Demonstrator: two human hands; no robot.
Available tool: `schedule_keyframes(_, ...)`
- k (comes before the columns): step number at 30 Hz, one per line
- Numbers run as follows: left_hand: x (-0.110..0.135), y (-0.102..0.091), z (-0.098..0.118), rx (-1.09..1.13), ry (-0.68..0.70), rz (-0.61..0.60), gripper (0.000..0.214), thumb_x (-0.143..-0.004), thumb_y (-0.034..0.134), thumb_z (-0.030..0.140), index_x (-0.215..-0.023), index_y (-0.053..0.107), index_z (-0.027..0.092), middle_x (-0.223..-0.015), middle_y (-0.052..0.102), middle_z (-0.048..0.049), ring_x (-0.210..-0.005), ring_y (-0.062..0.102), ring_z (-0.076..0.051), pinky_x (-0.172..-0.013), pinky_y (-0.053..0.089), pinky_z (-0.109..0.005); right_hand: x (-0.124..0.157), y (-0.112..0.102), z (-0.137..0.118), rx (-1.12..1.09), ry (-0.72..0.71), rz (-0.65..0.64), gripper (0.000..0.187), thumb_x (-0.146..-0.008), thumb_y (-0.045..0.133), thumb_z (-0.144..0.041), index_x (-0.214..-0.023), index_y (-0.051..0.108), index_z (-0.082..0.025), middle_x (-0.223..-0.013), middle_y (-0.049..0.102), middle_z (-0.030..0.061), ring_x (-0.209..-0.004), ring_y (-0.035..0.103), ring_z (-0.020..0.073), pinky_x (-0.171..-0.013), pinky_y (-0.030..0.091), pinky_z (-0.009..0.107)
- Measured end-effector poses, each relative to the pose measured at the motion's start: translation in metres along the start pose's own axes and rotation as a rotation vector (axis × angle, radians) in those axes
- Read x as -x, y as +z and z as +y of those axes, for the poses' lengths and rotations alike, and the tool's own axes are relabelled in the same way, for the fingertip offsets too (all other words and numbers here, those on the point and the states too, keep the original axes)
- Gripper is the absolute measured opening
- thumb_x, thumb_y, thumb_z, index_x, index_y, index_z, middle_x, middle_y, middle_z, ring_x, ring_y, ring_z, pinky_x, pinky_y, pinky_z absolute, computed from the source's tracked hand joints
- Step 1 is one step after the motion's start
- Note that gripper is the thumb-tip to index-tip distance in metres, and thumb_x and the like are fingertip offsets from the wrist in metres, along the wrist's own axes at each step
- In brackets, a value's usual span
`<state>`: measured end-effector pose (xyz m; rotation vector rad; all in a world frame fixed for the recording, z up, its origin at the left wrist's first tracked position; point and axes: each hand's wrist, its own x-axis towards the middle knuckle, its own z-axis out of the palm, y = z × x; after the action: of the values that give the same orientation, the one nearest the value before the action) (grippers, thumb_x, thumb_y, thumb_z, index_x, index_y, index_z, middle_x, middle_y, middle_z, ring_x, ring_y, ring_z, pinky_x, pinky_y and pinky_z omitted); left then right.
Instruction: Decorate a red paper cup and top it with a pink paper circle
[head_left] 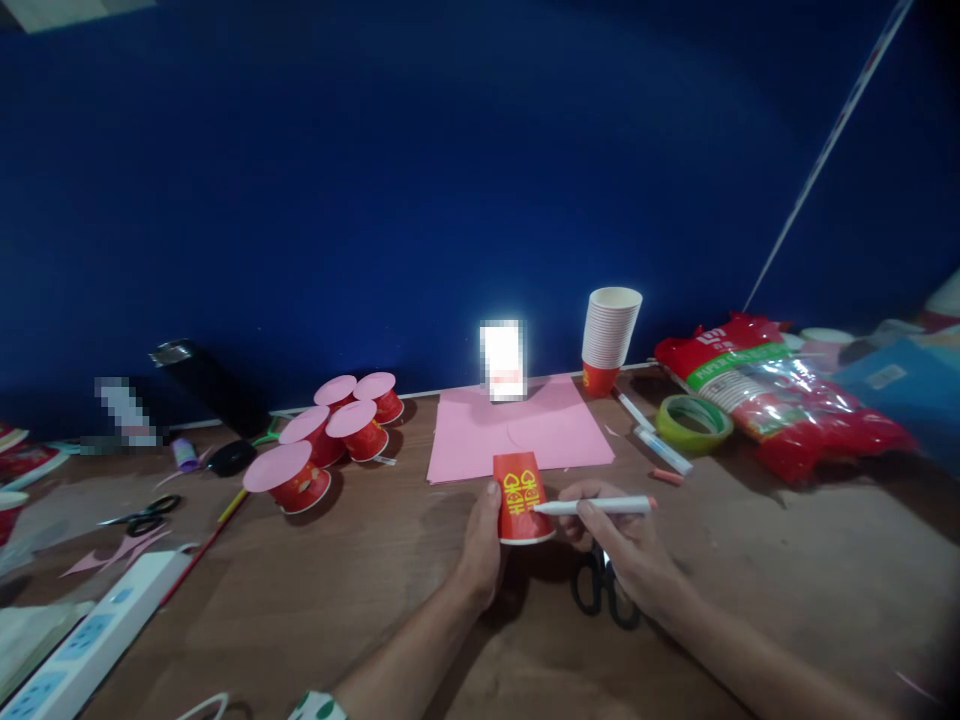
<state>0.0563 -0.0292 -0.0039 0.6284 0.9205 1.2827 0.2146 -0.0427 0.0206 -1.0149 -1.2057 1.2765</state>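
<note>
A red paper cup (pixel 521 500) with yellow characters is in my left hand (pixel 484 545), held upside down with its white rim toward me. My right hand (pixel 611 530) grips a white marker (pixel 607 506), whose tip meets or nearly meets the cup's printed side. Behind the cup lies a stack of pink paper (pixel 465 440). Black-handled scissors (pixel 589 585) rest on the table below my right hand, their blades mostly hidden. To the left stand several red cups topped with pink paper discs (pixel 277 467).
At the back right rises a stack of paper cups (pixel 611 335). Green tape (pixel 694 425), a capped pen (pixel 664 450) and a red plastic package (pixel 780 400) lie right of the paper. A power strip (pixel 97 635) and more scissors (pixel 146 515) are at left.
</note>
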Motion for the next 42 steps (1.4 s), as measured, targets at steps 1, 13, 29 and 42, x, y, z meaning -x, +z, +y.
schedule_keyframes(1, 0.0, -0.001, 0.0, -0.007, 0.004, -0.003, 0.049, -0.08, 0.06, 0.058, -0.086, 0.069, 0.01, -0.083, 0.072, -0.0114, -0.076, 0.065, -0.023, -0.078, 0.049, -0.036, 0.0, 0.0, 0.0, 0.015, -0.014, -0.016, 0.038, -0.081, 0.063, -0.055, -0.087, 0.066, -0.018, -0.072, 0.068, 0.0037, -0.065, 0.063, 0.0141, -0.06, 0.052, 0.024)
schedule_keyframes(13, 0.001, 0.001, 0.002, -0.132, 0.085, 0.008, 0.048, -0.081, 0.057, 0.058, -0.082, 0.069, 0.012, -0.081, 0.072, -0.0092, -0.074, 0.063, -0.021, -0.075, 0.048, -0.034, 0.002, 0.001, -0.002, 0.063, -0.053, -0.031, 0.032, -0.086, 0.061, -0.049, -0.088, 0.066, -0.018, -0.073, 0.067, 0.0035, -0.066, 0.062, 0.0136, -0.061, 0.053, 0.023)
schedule_keyframes(29, 0.005, 0.002, 0.003, -0.237, 0.169, -0.02, 0.044, -0.084, 0.055, 0.057, -0.089, 0.068, 0.015, -0.085, 0.072, -0.0053, -0.077, 0.064, -0.019, -0.072, 0.049, -0.029, 0.0, -0.001, 0.005, 0.089, -0.072, -0.003, 0.029, -0.088, 0.058, -0.046, -0.089, 0.066, -0.018, -0.075, 0.068, 0.004, -0.067, 0.062, 0.0138, -0.059, 0.051, 0.022)
schedule_keyframes(42, 0.004, 0.001, 0.005, -0.327, 0.18, 0.001, 0.05, -0.086, 0.049, 0.061, -0.086, 0.067, 0.015, -0.082, 0.071, -0.0051, -0.075, 0.062, -0.019, -0.071, 0.048, -0.03, 0.003, -0.002, 0.0, 0.141, -0.108, -0.028, 0.028, -0.09, 0.055, -0.044, -0.088, 0.064, -0.018, -0.073, 0.067, 0.0034, -0.066, 0.061, 0.0141, -0.058, 0.048, 0.022)
